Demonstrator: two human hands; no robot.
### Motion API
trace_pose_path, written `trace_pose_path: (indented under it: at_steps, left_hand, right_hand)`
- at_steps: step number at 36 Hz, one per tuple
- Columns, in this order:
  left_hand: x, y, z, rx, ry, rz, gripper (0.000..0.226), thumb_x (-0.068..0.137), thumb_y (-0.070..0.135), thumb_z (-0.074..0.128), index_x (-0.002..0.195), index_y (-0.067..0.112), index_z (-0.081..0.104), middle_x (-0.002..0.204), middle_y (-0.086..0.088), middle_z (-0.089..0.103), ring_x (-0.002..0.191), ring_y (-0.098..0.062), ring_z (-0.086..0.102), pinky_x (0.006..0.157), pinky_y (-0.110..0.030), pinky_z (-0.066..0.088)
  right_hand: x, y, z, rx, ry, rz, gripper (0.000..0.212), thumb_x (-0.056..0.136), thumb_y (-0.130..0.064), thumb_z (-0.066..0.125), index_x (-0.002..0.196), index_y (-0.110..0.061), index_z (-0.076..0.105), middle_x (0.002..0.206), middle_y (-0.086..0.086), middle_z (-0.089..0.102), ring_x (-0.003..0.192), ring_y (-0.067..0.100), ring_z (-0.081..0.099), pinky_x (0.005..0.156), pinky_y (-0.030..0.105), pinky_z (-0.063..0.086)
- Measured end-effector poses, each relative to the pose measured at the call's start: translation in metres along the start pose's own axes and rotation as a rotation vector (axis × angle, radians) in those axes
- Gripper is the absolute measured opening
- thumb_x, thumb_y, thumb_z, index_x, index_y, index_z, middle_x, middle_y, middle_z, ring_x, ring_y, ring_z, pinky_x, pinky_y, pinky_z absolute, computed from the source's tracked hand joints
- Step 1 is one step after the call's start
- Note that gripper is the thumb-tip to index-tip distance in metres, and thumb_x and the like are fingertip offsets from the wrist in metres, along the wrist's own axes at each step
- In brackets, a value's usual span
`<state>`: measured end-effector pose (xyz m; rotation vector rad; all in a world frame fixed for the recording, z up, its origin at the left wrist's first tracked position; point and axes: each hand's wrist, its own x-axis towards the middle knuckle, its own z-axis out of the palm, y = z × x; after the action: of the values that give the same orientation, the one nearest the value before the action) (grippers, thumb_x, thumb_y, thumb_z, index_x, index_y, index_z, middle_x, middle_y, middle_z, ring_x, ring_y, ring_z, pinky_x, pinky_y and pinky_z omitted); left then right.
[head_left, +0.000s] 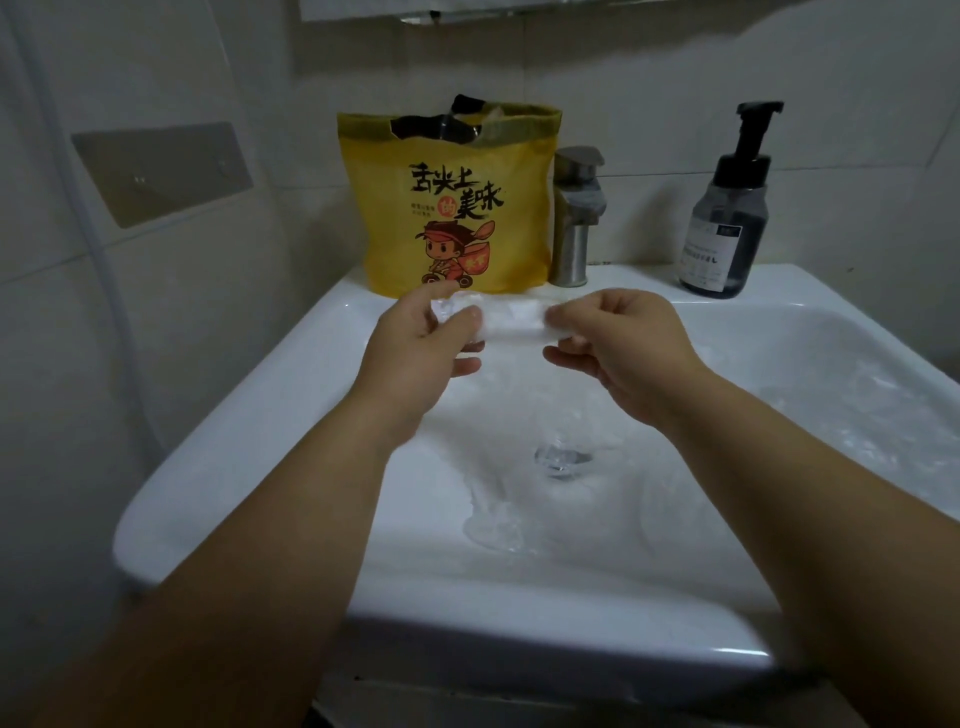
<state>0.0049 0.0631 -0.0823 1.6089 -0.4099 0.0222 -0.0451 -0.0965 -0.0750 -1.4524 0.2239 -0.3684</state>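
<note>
Both of my hands are held out over a white sink (260, 415). Between them stretches a thin clear plastic bag (511, 319). My left hand (415, 348) pinches its left top edge between thumb and fingers. My right hand (623, 348) pinches the right top edge. The rest of the see-through bag hangs down into the basin, over the drain (561, 460), and is hard to make out against the white.
A yellow printed carrier bag (452, 208) stands on the sink's back ledge by the steel tap (576, 218). A dark pump bottle (727, 218) is at the back right. Tiled walls close in behind and to the left.
</note>
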Motion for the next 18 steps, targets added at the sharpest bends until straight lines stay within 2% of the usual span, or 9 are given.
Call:
trace_pose_path:
  at_steps: [2,3,5,7,10,14,15,16,18]
  left_hand:
    - [0.000,0.001,-0.002,-0.056,-0.012,-0.062,0.014,0.096,0.014,0.055,0.107,0.017,0.064,0.098,0.001,0.065,0.086,-0.012,0.065,0.065,-0.018,0.053]
    - [0.001,0.002,-0.003,-0.095,-0.036,-0.094,0.011,0.096,0.013,0.055,0.101,0.019,0.064,0.095,0.003,0.065,0.087,-0.011,0.064,0.068,-0.020,0.054]
    - [0.002,0.003,-0.004,-0.206,-0.087,-0.157,0.011,0.096,0.010,0.054,0.097,0.017,0.063,0.092,0.003,0.066,0.084,-0.008,0.066,0.071,-0.022,0.056]
    - [0.004,0.003,-0.004,-0.364,-0.117,-0.197,0.010,0.096,0.005,0.053,0.098,0.010,0.062,0.090,-0.002,0.067,0.077,-0.008,0.067,0.067,-0.021,0.056]
    - [0.005,0.004,-0.005,-0.476,-0.084,-0.206,0.008,0.095,0.002,0.054,0.095,0.006,0.061,0.087,-0.004,0.065,0.073,-0.008,0.065,0.062,-0.017,0.054]
    - [0.008,0.006,-0.005,-0.626,0.049,-0.186,0.006,0.088,0.008,0.064,0.094,0.009,0.062,0.082,-0.001,0.068,0.077,-0.008,0.065,0.060,-0.015,0.052]
    - [0.009,0.006,-0.005,-0.684,0.047,-0.175,0.020,0.081,0.015,0.072,0.098,0.010,0.063,0.085,-0.001,0.070,0.081,-0.009,0.066,0.063,-0.016,0.052]
    - [0.008,0.006,-0.006,-0.720,0.008,-0.174,0.045,0.068,0.028,0.082,0.106,0.011,0.063,0.094,-0.003,0.071,0.090,-0.012,0.066,0.067,-0.019,0.054]
    - [0.005,0.005,-0.004,-0.625,-0.124,-0.217,0.097,0.036,0.055,0.091,0.119,0.015,0.059,0.120,-0.010,0.064,0.111,-0.021,0.062,0.082,-0.029,0.055]
  right_hand:
    - [0.000,-0.002,-0.003,0.082,-0.042,0.041,0.020,0.083,0.002,0.066,0.091,-0.007,0.050,0.076,0.011,0.052,0.062,0.016,0.056,0.072,0.033,0.060]
    - [0.001,-0.003,-0.005,0.107,-0.074,0.063,0.025,0.084,0.003,0.065,0.099,-0.008,0.049,0.075,0.011,0.051,0.061,0.015,0.055,0.071,0.033,0.060]
    - [0.000,-0.005,-0.007,0.124,-0.146,0.111,0.035,0.085,0.005,0.062,0.115,-0.005,0.047,0.073,0.010,0.050,0.061,0.014,0.052,0.070,0.033,0.060]
    - [-0.001,-0.007,-0.008,0.109,-0.219,0.178,0.038,0.087,0.006,0.058,0.122,-0.004,0.049,0.074,0.010,0.051,0.061,0.015,0.052,0.069,0.034,0.060]
    - [-0.004,-0.009,-0.008,0.015,-0.321,0.248,0.023,0.089,0.005,0.054,0.111,0.003,0.060,0.076,0.013,0.052,0.063,0.016,0.051,0.068,0.034,0.060]
    - [-0.008,-0.008,-0.003,0.013,-0.363,0.224,0.007,0.091,0.002,0.055,0.089,0.000,0.062,0.072,0.010,0.055,0.060,0.016,0.053,0.070,0.036,0.061]
    - [-0.009,-0.007,-0.002,0.027,-0.360,0.216,0.008,0.091,0.002,0.055,0.087,-0.002,0.061,0.071,0.009,0.056,0.059,0.016,0.053,0.070,0.036,0.061]
    - [-0.009,-0.007,0.000,0.047,-0.356,0.210,0.009,0.092,0.001,0.055,0.087,-0.002,0.061,0.070,0.009,0.056,0.058,0.015,0.054,0.070,0.036,0.061]
    - [-0.010,-0.005,0.003,0.099,-0.350,0.201,0.008,0.093,-0.002,0.054,0.088,-0.001,0.061,0.070,0.010,0.057,0.055,0.013,0.055,0.069,0.034,0.061]
